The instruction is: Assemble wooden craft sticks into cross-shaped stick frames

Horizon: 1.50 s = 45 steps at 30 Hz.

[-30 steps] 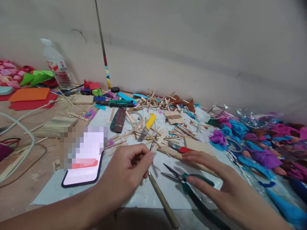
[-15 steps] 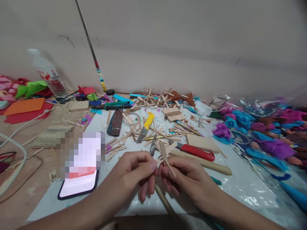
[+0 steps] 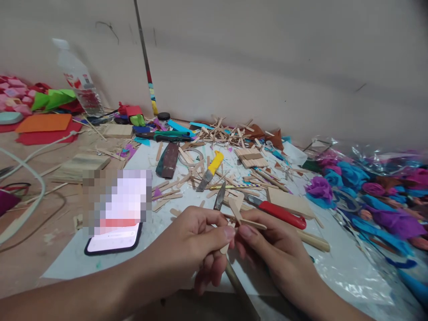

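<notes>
My left hand [image 3: 200, 238] and my right hand [image 3: 272, 247] meet over the white work surface [image 3: 160, 263], fingertips pinched round a small piece of crossed wooden craft sticks [image 3: 236, 206]. One stick points up and away, another runs right over my right fingers, and a rounded end shows below my left thumb. How the sticks are joined is hidden. Just beyond my hands lies a dark pointed metal tool head [image 3: 220, 196]. A round wooden handle [image 3: 239, 285] runs beneath my hands toward the front edge. A red-handled knife [image 3: 282, 215] lies beyond my right hand.
A yellow utility knife [image 3: 212, 170] lies among loose craft sticks, with a stick pile [image 3: 227, 133] behind. At left are a phone [image 3: 113, 243], a plastic bottle [image 3: 82, 84] and a white cable [image 3: 40, 187]. Crepe-paper flowers [image 3: 321, 191] and plastic wrap crowd the right side.
The crossed sticks have turned in my fingers, one now pointing right. My left fingers have closed further onto the piece. The view has shifted, so the table sits further right and higher.
</notes>
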Each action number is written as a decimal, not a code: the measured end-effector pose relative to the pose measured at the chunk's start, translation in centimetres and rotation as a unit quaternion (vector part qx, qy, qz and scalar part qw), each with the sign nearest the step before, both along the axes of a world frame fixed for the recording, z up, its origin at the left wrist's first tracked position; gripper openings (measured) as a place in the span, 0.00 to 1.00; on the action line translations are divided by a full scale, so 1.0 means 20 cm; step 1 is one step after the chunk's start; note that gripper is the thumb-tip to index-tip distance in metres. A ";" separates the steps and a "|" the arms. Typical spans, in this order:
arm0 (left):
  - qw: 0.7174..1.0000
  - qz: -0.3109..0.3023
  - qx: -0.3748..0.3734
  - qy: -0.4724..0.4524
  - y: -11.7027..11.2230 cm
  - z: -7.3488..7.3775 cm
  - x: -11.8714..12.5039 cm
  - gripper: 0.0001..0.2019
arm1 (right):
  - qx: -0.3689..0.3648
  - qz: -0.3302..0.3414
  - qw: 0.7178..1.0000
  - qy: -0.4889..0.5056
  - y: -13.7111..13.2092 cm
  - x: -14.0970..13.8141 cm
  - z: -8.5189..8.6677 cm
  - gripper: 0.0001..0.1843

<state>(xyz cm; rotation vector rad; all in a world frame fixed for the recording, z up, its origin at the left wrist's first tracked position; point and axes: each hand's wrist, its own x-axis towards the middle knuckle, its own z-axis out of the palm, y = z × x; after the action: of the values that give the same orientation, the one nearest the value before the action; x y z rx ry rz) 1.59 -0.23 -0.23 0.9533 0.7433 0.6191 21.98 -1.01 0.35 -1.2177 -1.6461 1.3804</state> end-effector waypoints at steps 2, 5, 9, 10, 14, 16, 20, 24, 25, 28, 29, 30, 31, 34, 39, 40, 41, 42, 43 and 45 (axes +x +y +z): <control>1.000 0.002 0.011 0.003 -0.01 0.00 0.01 0.15 | 0.020 -0.005 1.000 -0.014 -0.01 -0.01 0.00 0.18; 0.999 0.002 0.023 0.022 -0.04 0.02 0.01 0.15 | 0.054 0.031 0.997 -0.045 -0.01 0.00 0.00 0.22; 0.996 0.005 0.026 0.085 -0.06 0.05 0.01 0.16 | -0.014 0.042 0.999 -0.023 0.02 0.00 0.02 0.24; 0.995 0.004 0.032 0.095 -0.06 0.06 0.01 0.16 | -0.030 0.040 0.999 -0.012 0.02 0.00 0.03 0.24; 0.990 -0.002 0.074 0.121 -0.06 0.04 0.00 0.17 | -0.068 0.033 0.996 0.040 0.03 -0.01 0.03 0.23; 0.975 0.023 0.144 0.167 -0.06 0.04 -0.01 0.21 | -0.087 0.025 0.993 0.076 0.04 0.00 0.01 0.21; 0.883 0.192 0.345 0.254 -0.04 0.05 -0.04 0.16 | -0.141 0.039 0.979 0.140 0.05 0.03 -0.01 0.22; 0.882 0.144 0.390 0.224 0.01 0.04 -0.05 0.05 | -0.159 0.061 0.974 0.151 0.06 0.04 -0.01 0.26; 0.896 0.102 0.372 0.219 0.02 0.03 -0.05 0.06 | -0.161 0.064 0.973 0.153 0.06 0.04 -0.01 0.25; 0.902 0.036 0.373 0.215 0.03 0.01 -0.04 0.18 | -0.160 0.058 0.973 0.158 0.06 0.03 -0.01 0.24; 0.889 0.039 0.404 0.215 0.03 0.01 -0.04 0.19 | -0.161 0.058 0.972 0.160 0.06 0.03 -0.01 0.24; 0.871 0.045 0.439 0.217 0.02 0.01 -0.04 0.18 | -0.163 0.060 0.971 0.162 0.06 0.04 -0.01 0.24; 0.852 0.053 0.473 0.220 0.01 0.01 -0.04 0.17 | -0.168 0.065 0.970 0.162 0.06 0.04 0.00 0.25; 0.810 0.060 0.533 0.237 -0.01 0.03 -0.04 0.16 | -0.181 0.079 0.967 0.160 0.06 0.04 0.00 0.26; 0.836 0.057 0.482 0.257 -0.01 0.03 -0.05 0.17 | -0.150 0.036 0.978 0.137 0.06 0.03 0.00 0.21; 0.838 0.073 0.470 0.266 -0.01 0.03 -0.05 0.18 | -0.126 0.004 0.984 0.125 0.06 0.03 0.01 0.18; 0.836 0.092 0.466 0.276 0.00 0.02 -0.05 0.18 | -0.094 -0.038 0.989 0.110 0.06 0.02 0.01 0.16; 0.828 0.110 0.467 0.290 0.00 0.02 -0.06 0.18 | -0.060 -0.082 0.990 0.094 0.05 0.02 0.02 0.15; 0.817 0.124 0.474 0.303 0.00 0.01 -0.06 0.19 | -0.033 -0.118 0.989 0.080 0.05 0.02 0.02 0.16; 0.793 0.139 0.497 0.323 0.00 0.00 -0.06 0.19 | -0.016 -0.131 0.989 0.065 0.03 0.03 0.03 0.21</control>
<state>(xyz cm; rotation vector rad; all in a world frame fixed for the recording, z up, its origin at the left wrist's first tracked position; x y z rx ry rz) 0.32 -0.16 -0.32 2.1302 1.2077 0.9931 22.49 -0.39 0.91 -1.2825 -1.3283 1.2953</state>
